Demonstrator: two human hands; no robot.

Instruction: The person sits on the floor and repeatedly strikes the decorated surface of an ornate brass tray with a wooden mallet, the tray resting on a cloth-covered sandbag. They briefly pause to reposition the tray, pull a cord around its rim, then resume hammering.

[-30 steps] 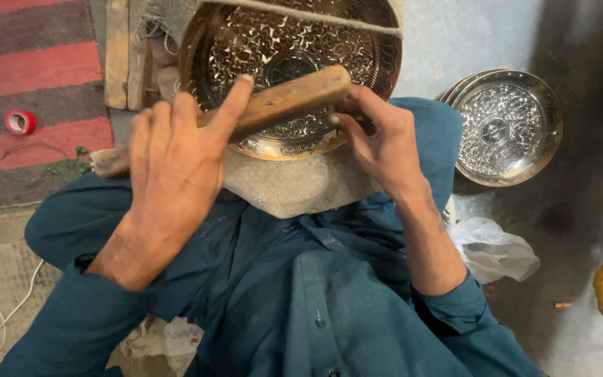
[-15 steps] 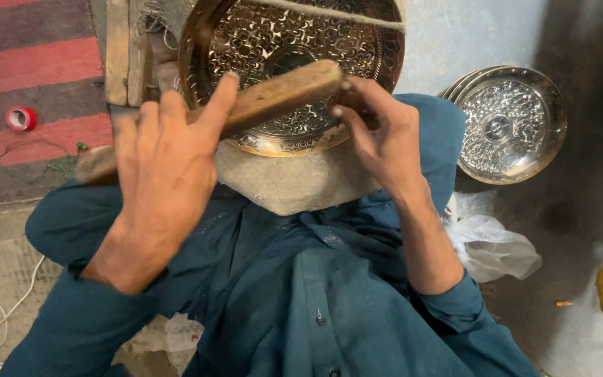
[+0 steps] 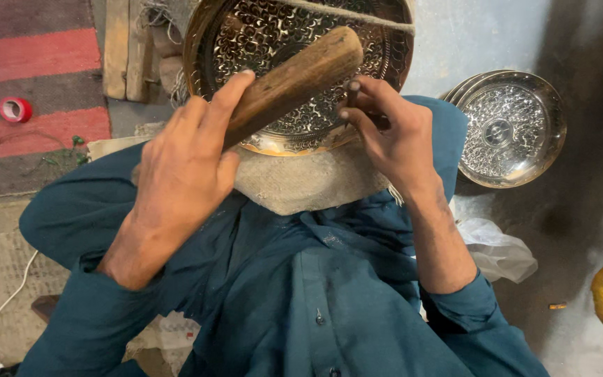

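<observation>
With the left hand [image 3: 183, 164] gripping a wooden mallet [image 3: 291, 82] and the right hand [image 3: 392, 132] pinching a thin punch [image 3: 349, 105] against the patterned metal plate [image 3: 273, 42], chasing seems underway; a square, controlled tap looks needed.

The left hand [image 3: 183, 167] is closed round something it holds, knuckles up, thumb stretched forward along the top of the grip, wrist bent slightly and forearm running back into a rolled teal sleeve. The right hand [image 3: 396, 136] pinches with thumb and fingertips [image 3: 354, 86] drawn together just ahead of the left grip, its bare forearm angled back and outward.
</observation>
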